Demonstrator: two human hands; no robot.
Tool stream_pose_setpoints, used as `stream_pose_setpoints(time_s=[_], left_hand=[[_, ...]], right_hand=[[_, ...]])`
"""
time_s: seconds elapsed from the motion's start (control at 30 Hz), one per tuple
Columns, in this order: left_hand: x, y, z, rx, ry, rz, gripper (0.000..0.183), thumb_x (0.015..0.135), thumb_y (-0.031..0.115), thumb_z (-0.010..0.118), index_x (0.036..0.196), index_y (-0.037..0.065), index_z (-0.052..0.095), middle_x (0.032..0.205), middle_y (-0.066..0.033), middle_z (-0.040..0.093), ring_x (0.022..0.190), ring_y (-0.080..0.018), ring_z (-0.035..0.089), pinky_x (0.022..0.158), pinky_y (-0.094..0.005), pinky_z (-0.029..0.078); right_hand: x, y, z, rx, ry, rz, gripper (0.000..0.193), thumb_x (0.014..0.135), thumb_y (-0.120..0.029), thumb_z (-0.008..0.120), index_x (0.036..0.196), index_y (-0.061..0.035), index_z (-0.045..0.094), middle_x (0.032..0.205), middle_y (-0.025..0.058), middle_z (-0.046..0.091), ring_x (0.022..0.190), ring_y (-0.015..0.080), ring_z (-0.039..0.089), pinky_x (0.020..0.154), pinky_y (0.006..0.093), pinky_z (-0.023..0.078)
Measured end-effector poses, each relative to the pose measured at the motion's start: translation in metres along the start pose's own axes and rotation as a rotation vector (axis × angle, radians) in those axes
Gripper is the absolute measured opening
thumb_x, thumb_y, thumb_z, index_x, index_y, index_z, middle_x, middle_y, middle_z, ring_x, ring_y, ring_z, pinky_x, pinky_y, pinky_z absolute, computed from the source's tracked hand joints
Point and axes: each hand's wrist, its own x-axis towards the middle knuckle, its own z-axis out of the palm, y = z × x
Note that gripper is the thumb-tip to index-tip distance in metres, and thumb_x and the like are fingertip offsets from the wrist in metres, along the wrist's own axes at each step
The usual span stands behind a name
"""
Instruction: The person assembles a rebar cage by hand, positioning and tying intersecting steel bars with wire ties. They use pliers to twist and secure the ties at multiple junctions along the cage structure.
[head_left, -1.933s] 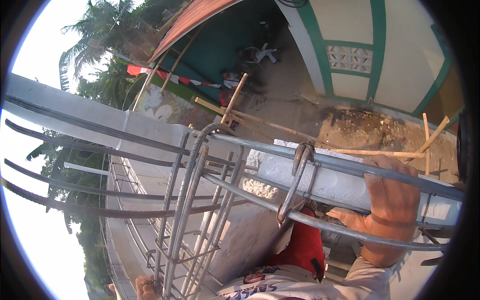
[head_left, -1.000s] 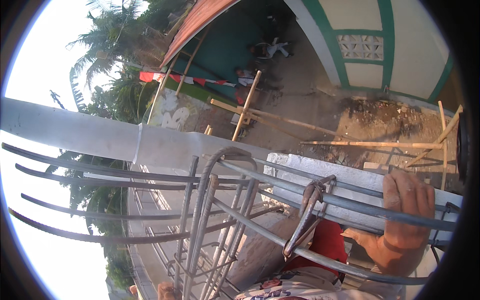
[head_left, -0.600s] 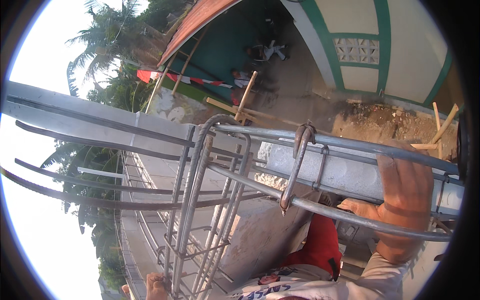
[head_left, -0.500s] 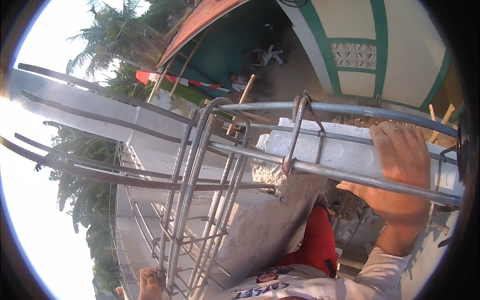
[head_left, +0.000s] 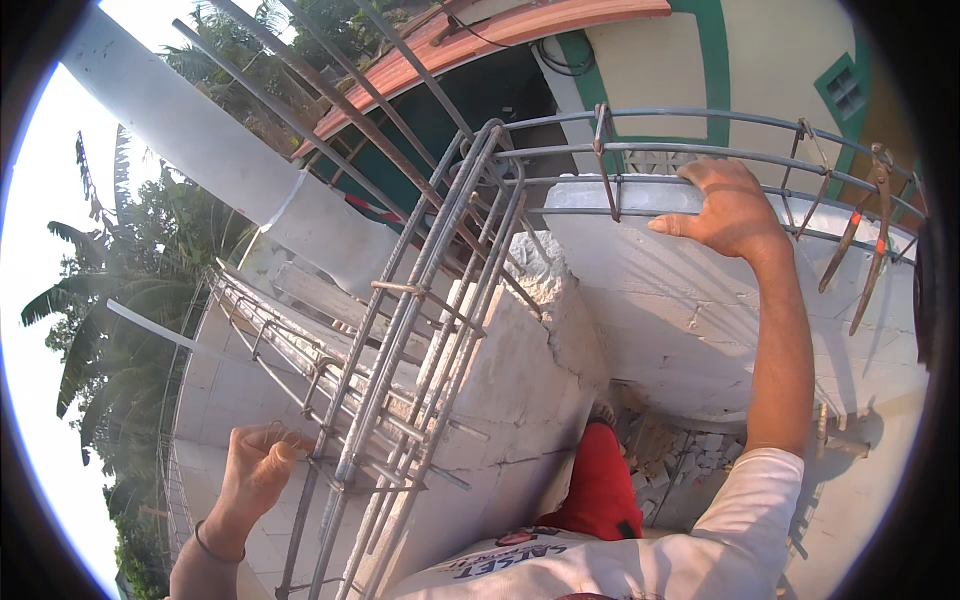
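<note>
My right hand (head_left: 735, 215) grips the top of the pale block wall (head_left: 650, 270), fingers bent over its far edge beside the steel bars. Its thumb stretches left along the near side. My left hand (head_left: 258, 470) is closed at the lower left, beside the rebar cage (head_left: 400, 320). A thin curved line shows at its fingertips; what they hold is too fine to make out. The upright cage joins a horizontal run of bars (head_left: 660, 148) with bent stirrups above the wall. Pincers (head_left: 882, 215) with orange marks on the handles hang from these bars at the right.
Long bars (head_left: 300, 75) jut out at the upper left beside a grey beam (head_left: 170, 110). Another cage (head_left: 290, 365) runs along the left wall. Broken blocks (head_left: 690, 455) lie far below, near my red-clothed leg (head_left: 600, 490). A red-edged roof (head_left: 540, 35) stands beyond.
The view has turned and shifted. My left hand has come up into fuller view, away from the cage's lower end. My right hand still grips the wall top, and the hanging pincers now show.
</note>
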Motion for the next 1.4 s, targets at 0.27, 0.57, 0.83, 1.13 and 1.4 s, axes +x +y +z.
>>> stream_pose_setpoints(time_s=[0.27, 0.57, 0.83, 1.13, 1.4], left_hand=[[0.1, 0.089, -0.031, 0.425, 0.204, 0.462, 0.035, 0.089, 0.017, 0.073, 0.064, 0.004, 0.053, 0.058, 0.0072, 0.039, 0.057, -0.0038, 0.032, 0.049, -0.0263, 0.027], [0.283, 0.068, 0.061, 0.098, -0.184, 0.236, 0.046, 0.104, 0.042, 0.05, 0.088, 0.002, 0.066, 0.069, -0.0075, 0.068, 0.041, -0.01, 0.037, 0.038, -0.028, 0.027], [0.316, 0.052, 0.12, -0.374, -0.355, -0.003, 0.044, 0.103, 0.045, 0.05, 0.1, 0.006, 0.07, 0.089, -0.0075, 0.068, 0.052, -0.0142, 0.052, 0.049, -0.0284, 0.042], [0.286, 0.07, 0.124, -0.489, -0.494, 0.059, 0.042, 0.103, 0.041, 0.049, 0.102, 0.005, 0.07, 0.088, -0.0095, 0.071, 0.06, -0.0136, 0.067, 0.041, -0.0236, 0.05], [0.295, 0.06, 0.123, -0.622, -0.594, 0.042, 0.038, 0.101, 0.036, 0.051, 0.108, 0.002, 0.068, 0.083, -0.0099, 0.072, 0.062, -0.0176, 0.071, 0.046, -0.0279, 0.06]], right_hand=[[-0.002, -0.003, -0.003, -0.064, -0.009, -0.008, 0.093, 0.072, -0.073, 0.071, 0.133, -0.0028, 0.061, 0.128, 0.0184, 0.064, 0.129, 0.0324, 0.053, 0.112, 0.0438, 0.04], [-0.005, -0.009, 0.022, -0.256, -0.007, -0.043, 0.084, 0.089, -0.07, 0.055, 0.141, -0.0049, 0.053, 0.141, 0.014, 0.055, 0.136, 0.0287, 0.045, 0.119, 0.045, 0.03], [-0.029, -0.044, 0.039, -0.243, 0.428, -0.166, 0.055, 0.09, -0.047, 0.064, 0.121, -0.0019, 0.064, 0.115, 0.0203, 0.065, 0.119, 0.0318, 0.058, 0.104, 0.0449, 0.044], [0.026, -0.125, 0.111, -0.152, 0.588, -0.432, 0.025, 0.087, -0.016, 0.061, 0.101, 0.0037, 0.067, 0.104, 0.0191, 0.065, 0.104, 0.0323, 0.061, 0.098, 0.0481, 0.045], [0.038, -0.112, 0.115, -0.103, 0.445, -0.484, 0.031, 0.087, -0.015, 0.057, 0.11, 0.0043, 0.064, 0.112, 0.0212, 0.062, 0.111, 0.0344, 0.059, 0.103, 0.0523, 0.041]])
